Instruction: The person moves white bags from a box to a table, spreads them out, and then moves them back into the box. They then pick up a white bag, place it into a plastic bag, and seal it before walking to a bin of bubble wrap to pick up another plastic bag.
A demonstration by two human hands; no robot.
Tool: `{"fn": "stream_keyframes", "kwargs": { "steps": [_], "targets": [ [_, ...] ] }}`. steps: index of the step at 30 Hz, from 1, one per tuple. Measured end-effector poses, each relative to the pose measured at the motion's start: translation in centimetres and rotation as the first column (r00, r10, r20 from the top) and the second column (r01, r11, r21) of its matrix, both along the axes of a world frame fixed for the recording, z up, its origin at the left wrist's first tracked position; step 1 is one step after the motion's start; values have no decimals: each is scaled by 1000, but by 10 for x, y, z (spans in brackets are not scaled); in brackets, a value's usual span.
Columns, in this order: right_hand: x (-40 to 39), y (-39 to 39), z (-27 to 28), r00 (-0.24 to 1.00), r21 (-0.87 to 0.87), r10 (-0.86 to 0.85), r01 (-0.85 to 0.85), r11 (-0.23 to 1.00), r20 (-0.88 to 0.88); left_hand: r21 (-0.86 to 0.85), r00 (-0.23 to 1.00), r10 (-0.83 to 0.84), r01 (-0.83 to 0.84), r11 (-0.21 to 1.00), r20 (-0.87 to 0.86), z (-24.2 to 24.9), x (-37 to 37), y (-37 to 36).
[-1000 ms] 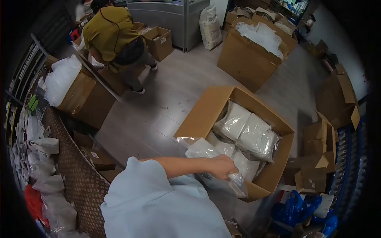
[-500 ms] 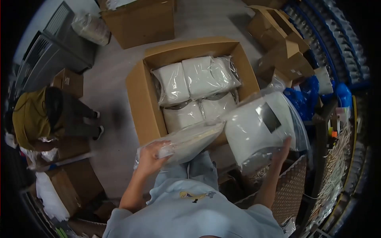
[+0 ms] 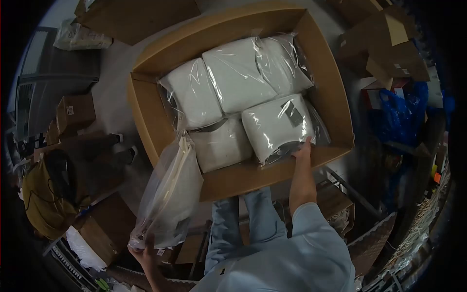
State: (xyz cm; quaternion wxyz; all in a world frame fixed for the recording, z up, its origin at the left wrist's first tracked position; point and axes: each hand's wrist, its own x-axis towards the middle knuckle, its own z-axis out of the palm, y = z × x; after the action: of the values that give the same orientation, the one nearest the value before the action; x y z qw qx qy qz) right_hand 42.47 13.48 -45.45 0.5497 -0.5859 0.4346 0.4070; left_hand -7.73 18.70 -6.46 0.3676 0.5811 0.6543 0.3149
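Observation:
A large open cardboard box (image 3: pixel 141 107) holds several white items in clear plastic bags. My right hand (image 3: pixel 304 148) grips the near edge of a wrapped white package (image 3: pixel 272 124) with a dark label, inside the box at its near right. At the lower left, my left hand (image 3: pixel 143 247) grips the bottom end of another bagged white package (image 3: pixel 172 194), which is tilted and hangs at the box's near left corner, outside it. Beside the right-hand package lies a bagged white item (image 3: pixel 221 143).
Another person in a mustard top (image 3: pixel 41 199) bends at the left. Cardboard boxes stand at the left (image 3: pixel 75 112), top (image 3: pixel 141 19) and upper right (image 3: pixel 384 44). A blue plastic bag (image 3: pixel 404 112) lies at the right, near shelving.
The right-hand package has moved from outside the box's near right corner into the box. The left-hand package has swung left and is more upright. The view has shifted closer to the box.

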Motion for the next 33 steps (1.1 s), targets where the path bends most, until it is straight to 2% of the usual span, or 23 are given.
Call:
{"fn": "stream_keyframes", "kwargs": {
  "steps": [1,2,4,5,7,8,9,10,11,13,15,16,18,19,20,21,23,25,26,28,29,31,33],
  "targets": [
    [2,9,-13,1000,-6,6,-6,1000,-8,-6,1000,6,-6,1000,-8,-5,8,4],
    [-5,16,-26,977,-150,142,-119,982,159,-24,999,1,-1,1000,-38,-7,17,10],
    [-30,28,-45,798,-451,453,-259,854,398,-49,996,0,-5,999,-85,-14,26,12],
    [-42,32,-41,803,-450,457,-270,851,382,-98,999,40,-42,994,-23,-25,23,13],
    [-62,45,2,540,-258,532,-503,825,652,-147,996,82,-77,986,24,-33,29,20],
    [-75,52,29,545,-254,534,-506,824,646,-239,966,151,-99,966,210,-36,42,28],
    [-88,60,63,530,-43,604,-729,683,595,-330,892,231,-100,939,389,-41,53,35],
    [-98,66,92,486,185,671,-863,471,559,-327,891,232,-101,940,392,-51,56,38],
    [-103,71,105,422,406,726,-889,213,543,-353,857,280,-124,927,433,-67,57,40],
    [-105,78,102,458,454,732,-862,227,504,-373,818,327,-151,916,472,-83,66,45],
    [-101,82,103,487,502,749,-831,239,449,-365,742,316,-103,925,592,-91,88,40],
    [-90,89,104,459,441,760,-861,253,461,-362,742,321,-113,925,588,-104,89,34],
    [-81,117,120,432,391,773,-883,259,465,-498,505,530,-211,841,681,-129,90,22],
    [-75,136,140,344,340,748,-925,168,568,-498,506,535,-221,838,676,-129,94,15],
    [-69,157,154,247,274,705,-959,78,664,-583,397,589,-152,798,703,-131,101,6],
    [-68,179,161,193,265,705,-964,7,683,-652,283,642,-70,755,713,-133,111,-5],
    [-80,223,175,69,215,656,-966,-145,751,-718,331,666,57,693,669,-128,142,-37],
    [-126,248,176,-82,81,500,-952,-296,862,-897,313,841,185,401,441,-119,161,-72],
    [-151,254,163,-164,-17,381,-933,-360,910,-897,301,845,181,404,441,-129,161,-86],
    [-187,245,144,-173,-27,333,-916,-401,927,-912,264,936,394,117,234,-165,154,-108],
    [-203,235,133,-171,-35,288,-905,-424,942,-912,243,942,391,122,230,-180,143,-111],
    [-203,205,108,-546,-400,282,-805,-439,789,-944,286,900,67,324,329,-198,118,-107],
    [-190,160,102,-743,-582,395,-669,-461,541,-837,603,744,-220,501,287,-182,112,-63]
  ]
}}
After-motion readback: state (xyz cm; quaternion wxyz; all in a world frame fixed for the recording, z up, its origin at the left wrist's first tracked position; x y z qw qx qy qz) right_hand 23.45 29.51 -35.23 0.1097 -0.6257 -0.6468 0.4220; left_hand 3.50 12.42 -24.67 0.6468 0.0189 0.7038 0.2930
